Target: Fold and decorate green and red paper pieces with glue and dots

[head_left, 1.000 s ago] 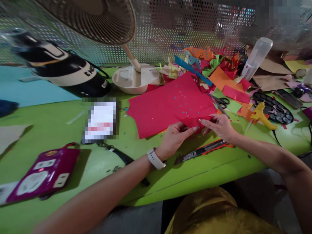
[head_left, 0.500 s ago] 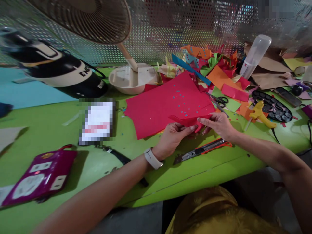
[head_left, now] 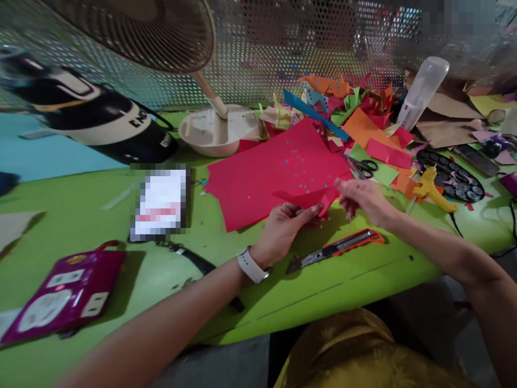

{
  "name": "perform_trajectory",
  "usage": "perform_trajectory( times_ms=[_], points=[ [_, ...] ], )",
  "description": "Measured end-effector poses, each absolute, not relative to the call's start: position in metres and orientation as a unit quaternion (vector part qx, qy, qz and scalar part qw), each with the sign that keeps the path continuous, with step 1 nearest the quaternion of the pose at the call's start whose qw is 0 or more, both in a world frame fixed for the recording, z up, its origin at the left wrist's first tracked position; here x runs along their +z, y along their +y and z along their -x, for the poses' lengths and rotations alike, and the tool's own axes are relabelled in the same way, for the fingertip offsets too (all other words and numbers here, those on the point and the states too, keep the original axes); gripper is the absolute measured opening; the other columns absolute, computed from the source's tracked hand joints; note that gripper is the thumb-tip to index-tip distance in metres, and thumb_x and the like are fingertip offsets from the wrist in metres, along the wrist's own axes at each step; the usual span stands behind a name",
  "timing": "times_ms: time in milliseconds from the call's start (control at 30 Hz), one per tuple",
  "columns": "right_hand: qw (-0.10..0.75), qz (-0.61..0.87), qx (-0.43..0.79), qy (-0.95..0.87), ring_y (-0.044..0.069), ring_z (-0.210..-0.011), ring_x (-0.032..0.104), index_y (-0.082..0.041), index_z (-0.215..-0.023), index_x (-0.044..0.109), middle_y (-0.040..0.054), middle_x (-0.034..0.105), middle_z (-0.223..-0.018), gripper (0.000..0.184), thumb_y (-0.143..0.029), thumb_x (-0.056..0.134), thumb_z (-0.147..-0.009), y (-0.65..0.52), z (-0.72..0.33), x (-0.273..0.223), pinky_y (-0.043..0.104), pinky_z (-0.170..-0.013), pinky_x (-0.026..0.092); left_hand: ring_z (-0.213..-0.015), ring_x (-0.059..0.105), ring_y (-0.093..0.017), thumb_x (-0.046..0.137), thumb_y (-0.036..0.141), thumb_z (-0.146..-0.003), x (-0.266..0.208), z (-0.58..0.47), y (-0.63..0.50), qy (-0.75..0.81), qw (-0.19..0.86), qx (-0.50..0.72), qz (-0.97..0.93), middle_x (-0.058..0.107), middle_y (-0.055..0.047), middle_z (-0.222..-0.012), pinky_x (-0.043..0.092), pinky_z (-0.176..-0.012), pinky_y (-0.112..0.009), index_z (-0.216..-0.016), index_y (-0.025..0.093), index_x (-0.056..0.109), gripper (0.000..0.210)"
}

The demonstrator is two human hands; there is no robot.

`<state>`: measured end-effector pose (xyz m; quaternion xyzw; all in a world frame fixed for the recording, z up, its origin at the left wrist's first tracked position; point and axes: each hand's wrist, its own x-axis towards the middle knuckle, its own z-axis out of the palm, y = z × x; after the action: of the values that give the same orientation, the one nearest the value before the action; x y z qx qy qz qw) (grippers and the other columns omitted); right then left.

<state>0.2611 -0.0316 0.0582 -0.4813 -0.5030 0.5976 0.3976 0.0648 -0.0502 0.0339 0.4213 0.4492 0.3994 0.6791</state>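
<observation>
My left hand (head_left: pixel 285 229), with a pale watch on its wrist, pinches a folded piece of red paper (head_left: pixel 311 199) between thumb and fingers. That piece is over the near edge of a large red sheet (head_left: pixel 258 180) sprinkled with small blue dots. My right hand (head_left: pixel 361 200) is beside the right end of the folded paper, its fingers loosely bent and slightly blurred. I see nothing held in it. Below both hands lies an orange utility knife (head_left: pixel 335 249) with its blade pointing left. Scissors (head_left: pixel 365 168) rest beyond my right hand.
Coloured paper scraps (head_left: pixel 359 116) pile up at the back. To the right are a yellow glue gun (head_left: pixel 434 191), a black palette-like tray (head_left: pixel 452 175) and a clear bottle (head_left: pixel 424 91). Leftward stand a fan (head_left: pixel 220 129), a dark bottle (head_left: pixel 117 118), a phone (head_left: pixel 161 202) and a purple power box (head_left: pixel 68 291).
My right hand has come off the folded red paper and shifted slightly right. My left hand still holds the paper in nearly the same place.
</observation>
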Motion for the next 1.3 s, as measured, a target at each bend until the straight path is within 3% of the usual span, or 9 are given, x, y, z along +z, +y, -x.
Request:
perform_trajectory(
  times_ms=[133,300,533,867,1100,1200,1300],
  points=[
    [0.299,0.432,0.641,-0.559,0.005,-0.039,0.046,-0.017,-0.059,0.064,-0.0053,0.053,-0.044,0.043,-0.057,0.080,-0.065,-0.043,-0.252,0.058,0.018,-0.038,0.040,-0.063,0.070,-0.017,0.086,0.050,-0.060,0.032,-0.068,-0.053,0.441,0.674,0.397,-0.440,0.075,-0.005,-0.067,0.056,-0.062,-0.026,-0.075,0.016,0.076,0.038],
    [0.320,0.412,0.650,-0.552,0.005,-0.038,0.046,-0.018,-0.057,0.064,-0.0058,0.054,-0.044,0.033,-0.046,0.075,-0.072,-0.044,-0.251,0.052,0.018,-0.038,0.038,-0.061,0.070,-0.017,0.086,0.049,-0.059,0.035,-0.070,-0.055,0.427,0.691,0.384,-0.440,0.075,-0.007,-0.067,0.058,-0.065,-0.029,-0.068,0.016,0.073,0.037],
    [0.331,0.452,0.632,-0.536,0.006,-0.034,0.045,-0.018,-0.047,0.061,-0.0016,0.056,-0.041,0.040,-0.041,0.062,-0.080,-0.040,-0.256,0.054,0.018,-0.034,0.035,-0.062,0.071,-0.019,0.088,0.048,-0.056,0.042,-0.067,-0.054,0.425,0.713,0.360,-0.425,0.075,-0.007,-0.066,0.060,-0.064,-0.029,-0.070,0.015,0.074,0.039],
    [0.367,0.468,0.588,-0.549,0.006,-0.029,0.043,-0.018,-0.045,0.059,-0.0014,0.054,-0.038,0.043,-0.046,0.066,-0.077,-0.031,-0.265,0.061,0.019,-0.031,0.031,-0.062,0.071,-0.015,0.086,0.043,-0.062,0.040,-0.062,-0.048,0.417,0.700,0.368,-0.448,0.076,-0.006,-0.070,0.060,-0.064,-0.026,-0.078,0.014,0.072,0.036],
    [0.411,0.476,0.573,-0.526,0.009,-0.032,0.047,-0.019,-0.050,0.057,0.0007,0.057,-0.044,0.052,-0.060,0.050,-0.082,-0.024,-0.270,0.052,0.022,-0.033,0.031,-0.069,0.069,-0.017,0.078,0.047,-0.072,0.036,-0.054,-0.041,0.416,0.567,0.382,-0.599,0.076,-0.006,-0.083,0.058,-0.061,-0.026,-0.087,0.016,0.072,0.035],
    [0.355,0.485,0.554,-0.576,0.009,-0.038,0.052,-0.019,-0.054,0.059,0.0011,0.060,-0.047,0.057,-0.067,0.050,-0.083,-0.027,-0.268,0.055,0.021,-0.039,0.035,-0.084,0.070,-0.020,0.078,0.042,-0.073,0.032,-0.052,-0.039,0.386,0.545,0.391,-0.633,0.075,-0.007,-0.094,0.058,-0.073,-0.029,-0.094,0.017,0.070,0.033],
    [0.304,0.482,0.548,-0.613,0.008,-0.043,0.055,-0.018,-0.056,0.060,0.0000,0.060,-0.048,0.055,-0.065,0.056,-0.083,-0.031,-0.266,0.059,0.020,-0.044,0.038,-0.097,0.068,-0.020,0.081,0.036,-0.070,0.027,-0.052,-0.037,0.341,0.576,0.405,-0.623,0.071,-0.009,-0.108,0.057,-0.082,-0.031,-0.108,0.019,0.065,0.045]
  ],
)
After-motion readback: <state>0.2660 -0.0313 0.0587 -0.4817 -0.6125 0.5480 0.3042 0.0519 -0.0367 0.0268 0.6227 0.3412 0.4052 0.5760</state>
